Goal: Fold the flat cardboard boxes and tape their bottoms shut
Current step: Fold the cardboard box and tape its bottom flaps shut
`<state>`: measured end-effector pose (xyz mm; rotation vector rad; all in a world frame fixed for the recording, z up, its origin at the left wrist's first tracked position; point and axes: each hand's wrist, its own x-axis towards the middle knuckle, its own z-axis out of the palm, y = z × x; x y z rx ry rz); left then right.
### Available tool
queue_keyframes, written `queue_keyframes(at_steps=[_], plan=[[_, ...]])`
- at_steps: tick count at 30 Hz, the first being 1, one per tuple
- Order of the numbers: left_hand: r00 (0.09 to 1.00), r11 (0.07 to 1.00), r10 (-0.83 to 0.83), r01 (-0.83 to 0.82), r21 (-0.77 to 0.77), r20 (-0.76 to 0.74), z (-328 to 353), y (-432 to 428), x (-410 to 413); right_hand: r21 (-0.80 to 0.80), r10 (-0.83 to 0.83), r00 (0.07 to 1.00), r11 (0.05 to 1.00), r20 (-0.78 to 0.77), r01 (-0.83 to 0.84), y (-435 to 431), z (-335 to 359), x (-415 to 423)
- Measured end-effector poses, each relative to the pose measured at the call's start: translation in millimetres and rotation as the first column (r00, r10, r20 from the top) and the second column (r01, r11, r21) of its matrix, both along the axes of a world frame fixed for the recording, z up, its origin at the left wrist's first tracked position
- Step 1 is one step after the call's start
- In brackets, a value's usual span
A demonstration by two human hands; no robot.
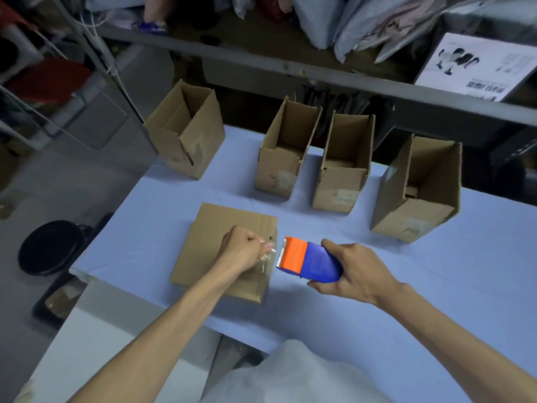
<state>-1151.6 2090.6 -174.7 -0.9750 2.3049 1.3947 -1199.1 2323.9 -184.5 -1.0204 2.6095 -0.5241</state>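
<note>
A cardboard box point(209, 245) lies bottom-up on the pale blue table point(406, 286), right in front of me. My left hand point(242, 250) rests on its right part and pinches the loose end of clear tape point(268, 255). My right hand point(357, 271) grips a blue and orange tape dispenser point(308, 258) just to the right of the box, its orange head pointing at the tape end. Several folded boxes stand open-topped further back: one at the far left point(186, 132), two in the middle point(287, 152) point(345, 167), one at the right point(418, 190).
A grey metal shelf rail point(319, 74) runs across behind the table, with plastic bags and a white printed carton point(476, 68) on it. A black round bin point(49, 248) stands on the floor at the left. The table's left edge is close to the box.
</note>
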Motion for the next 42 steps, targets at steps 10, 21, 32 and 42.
queue_keyframes(at_steps=[10,21,32,42], plan=[[0.999,0.997,-0.038,0.039,-0.062,0.023,2.6,0.3,-7.7,0.121,-0.024,0.999,0.992,0.025,0.020,0.1,13.9,1.1],[0.993,0.981,-0.113,0.107,-0.162,-0.025,20.5,-25.2,-14.1,0.243,-0.029,0.999,0.970,-0.020,0.033,2.4,17.1,-2.7],[0.981,0.881,-0.126,0.178,0.438,-0.146,69.1,-24.2,0.3,0.021,-0.008,0.974,1.000,-0.225,0.013,13.0,15.0,-16.4],[0.953,0.928,-0.129,0.213,0.305,-0.273,88.7,-18.1,-9.0,-0.089,-0.142,0.984,0.987,-0.104,0.133,6.2,17.8,-15.2]])
